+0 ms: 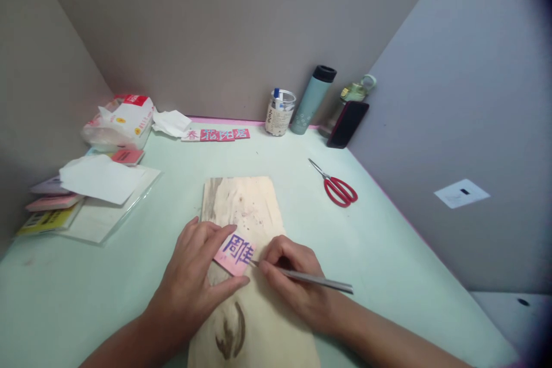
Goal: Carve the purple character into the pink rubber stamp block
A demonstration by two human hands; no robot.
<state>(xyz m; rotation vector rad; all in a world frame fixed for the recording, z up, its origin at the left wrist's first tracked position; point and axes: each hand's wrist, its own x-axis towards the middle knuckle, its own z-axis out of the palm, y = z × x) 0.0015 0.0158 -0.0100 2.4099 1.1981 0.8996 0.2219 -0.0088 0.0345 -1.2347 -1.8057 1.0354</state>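
A small pink square block (pixel 233 265) with a purple Chinese character on its top lies on a wooden board (pixel 241 201). My left hand (pixel 194 264) grips the block from the left, fingers along its upper edge and thumb at its lower corner. A slim metal carving knife (pixel 319 280) is pinched in my right hand (pixel 293 276). Its tip meets the block's right side beside the character, and its handle end points right. Small dark crumbs are scattered on the board just beyond the block.
Red-handled scissors (pixel 338 188) lie on the right. Along the back stand carved pink tiles (pixel 218 135), a pen cup (pixel 280 115), a teal bottle (pixel 314 100) and a leaning phone (pixel 347 124). On the left are tissues (pixel 129 121) and stacked pads under white paper (pixel 99 175).
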